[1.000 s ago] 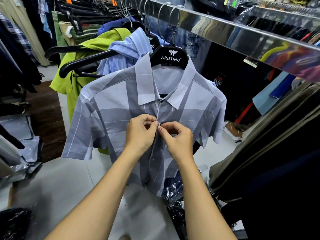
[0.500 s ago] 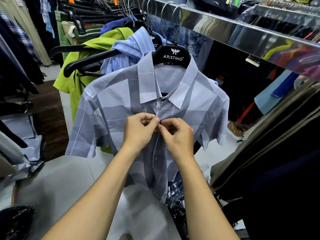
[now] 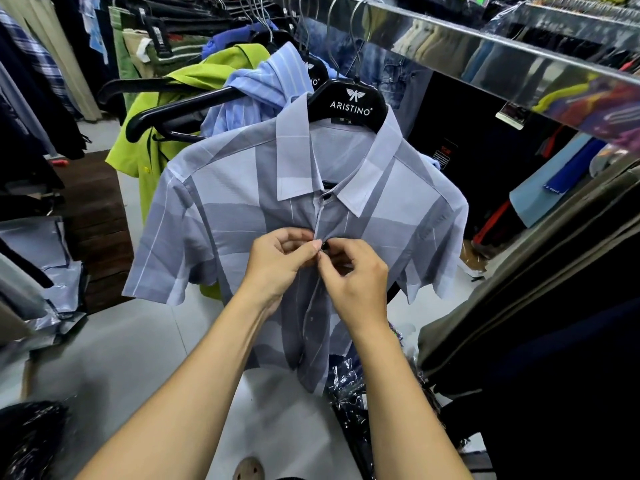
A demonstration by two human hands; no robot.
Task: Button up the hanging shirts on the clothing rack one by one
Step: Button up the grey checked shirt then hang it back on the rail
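Note:
A grey and pale blue checked short-sleeved shirt hangs on a black hanger from the shiny metal rail. Its top collar button is fastened. My left hand pinches the left edge of the placket at chest height. My right hand pinches the right edge, thumb and forefinger at a small dark button between both hands. Below my hands the placket hangs loose, with another button showing.
Behind hang a light blue striped shirt and a lime green shirt on black hangers. Dark garments crowd the right side. Plastic-wrapped clothes lie on the grey floor below; grey bags sit at the left.
Both hands stay at the same chest-height button, fingers working slightly; the dark button now shows between thumb tips. The shirt has shifted a little right in view.

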